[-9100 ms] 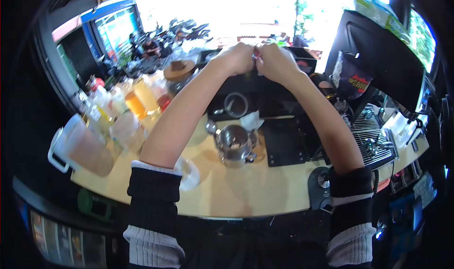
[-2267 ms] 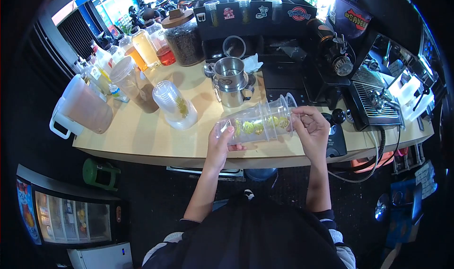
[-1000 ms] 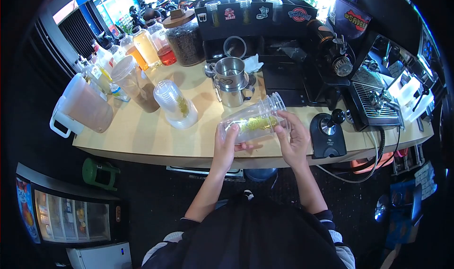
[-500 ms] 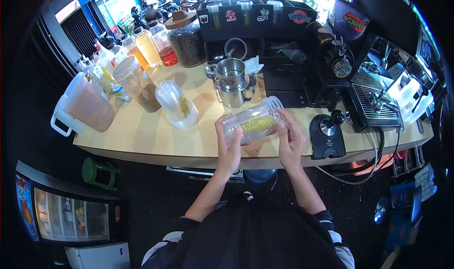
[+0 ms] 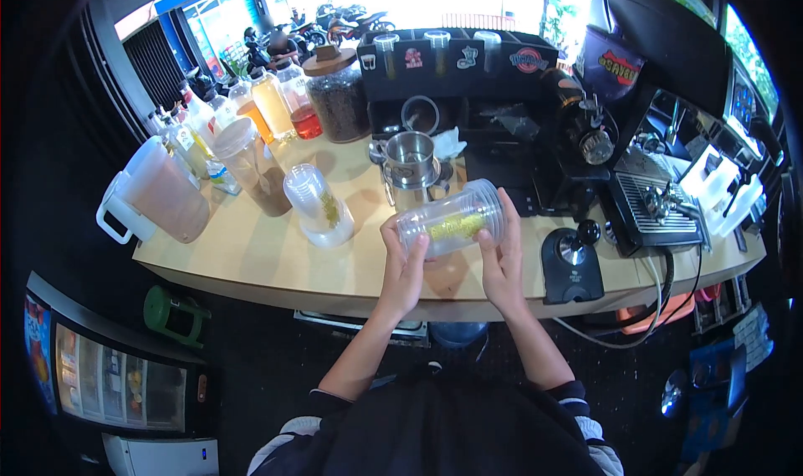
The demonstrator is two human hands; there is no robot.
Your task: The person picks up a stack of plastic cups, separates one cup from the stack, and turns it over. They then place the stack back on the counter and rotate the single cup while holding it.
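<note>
A nested stack of clear plastic cups [image 5: 447,225] with a yellow-green print lies sideways between my hands, above the counter's front part. My left hand [image 5: 403,271] wraps round its base end, thumb on the near side. At the rim end, on the right, my right hand [image 5: 504,263] grips the stack, its thumb near the rims and its fingers upright along them. A second stack of clear cups [image 5: 311,200] stands upside down on the counter to the left. Just behind the held stack are stainless steel cups [image 5: 410,154], one on top of another.
On the wooden counter [image 5: 242,254] stand a plastic pitcher [image 5: 163,196], a canister of brown powder [image 5: 255,171], several bottles [image 5: 269,99] and a jar of dark beans [image 5: 337,99]. To the right are a black tamping stand [image 5: 571,267] and an espresso machine [image 5: 657,204].
My right hand has shifted against the rim end, with its fingers straighter. The rims, fanned out before, now sit closer together. The camera view has tilted slightly.
</note>
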